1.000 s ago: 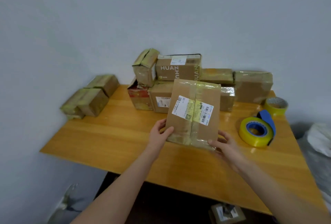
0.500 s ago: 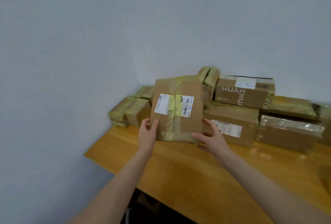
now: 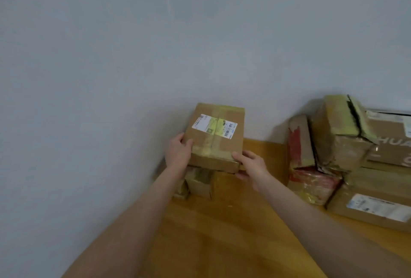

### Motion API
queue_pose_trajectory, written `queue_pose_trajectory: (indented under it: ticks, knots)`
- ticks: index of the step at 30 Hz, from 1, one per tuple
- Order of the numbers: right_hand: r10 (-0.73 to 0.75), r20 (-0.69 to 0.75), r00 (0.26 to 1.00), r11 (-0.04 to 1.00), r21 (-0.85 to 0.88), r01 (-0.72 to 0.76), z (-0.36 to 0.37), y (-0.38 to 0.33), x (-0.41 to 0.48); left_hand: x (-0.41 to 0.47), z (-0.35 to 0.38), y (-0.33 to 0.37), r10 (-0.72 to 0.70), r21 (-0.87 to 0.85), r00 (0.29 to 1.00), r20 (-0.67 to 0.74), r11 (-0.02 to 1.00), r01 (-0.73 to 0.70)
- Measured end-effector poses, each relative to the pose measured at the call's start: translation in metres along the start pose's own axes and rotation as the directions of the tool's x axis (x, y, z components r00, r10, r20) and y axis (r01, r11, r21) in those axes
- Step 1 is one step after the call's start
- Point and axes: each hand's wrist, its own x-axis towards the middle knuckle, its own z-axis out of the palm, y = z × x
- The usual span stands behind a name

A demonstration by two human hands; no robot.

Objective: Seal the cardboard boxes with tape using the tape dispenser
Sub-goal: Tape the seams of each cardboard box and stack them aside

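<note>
Head view: both hands hold a taped cardboard box (image 3: 216, 142) over the wooden table (image 3: 233, 233), in the corner by the grey wall (image 3: 133, 55).

The left hand (image 3: 178, 155) grips the box's near left edge with the thumb on its top face. The right hand (image 3: 252, 165) clasps the near right corner, thumb on top and fingers underneath. Between the two grips the box lies nearly flat, its shipping label (image 3: 213, 126) facing up under a strip of yellowish tape. Directly below the hands sit two small taped boxes (image 3: 200, 185) (whether the held box touches them cannot be told). Well to the right of the right hand stands a pile of boxes (image 3: 347, 155), a red-printed one (image 3: 300, 144) nearest.
</note>
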Motion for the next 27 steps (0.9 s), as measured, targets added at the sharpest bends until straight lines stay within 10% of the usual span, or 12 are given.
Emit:
queue_pose_trajectory:
  ticks: [7, 13, 19, 27]
  knots:
    - [0.021, -0.065, 0.998, 0.999, 0.045, -0.018, 0.075, 0.0, 0.075, 0.071, 0.01, -0.013, 0.056, 0.265, 0.981, 0.184, 0.959, -0.104]
    - [-0.066, -0.058, 0.996, 0.967, -0.251, 0.05, 0.09, -0.002, 0.088, 0.055, 0.036, -0.018, 0.159, 0.334, 0.976, 0.148, 0.921, -0.201]
    - [-0.233, -0.113, 0.966, 0.683, -0.726, 0.08, 0.026, 0.0, 0.064, 0.031, 0.072, 0.008, 0.285, 0.344, 0.947, 0.149, 0.883, -0.32]
    - [-0.372, -0.105, 0.922, 0.508, -0.855, 0.108, -0.072, -0.01, 0.013, -0.043, 0.146, 0.063, 0.368, 0.295, 0.879, 0.304, 0.84, -0.454]
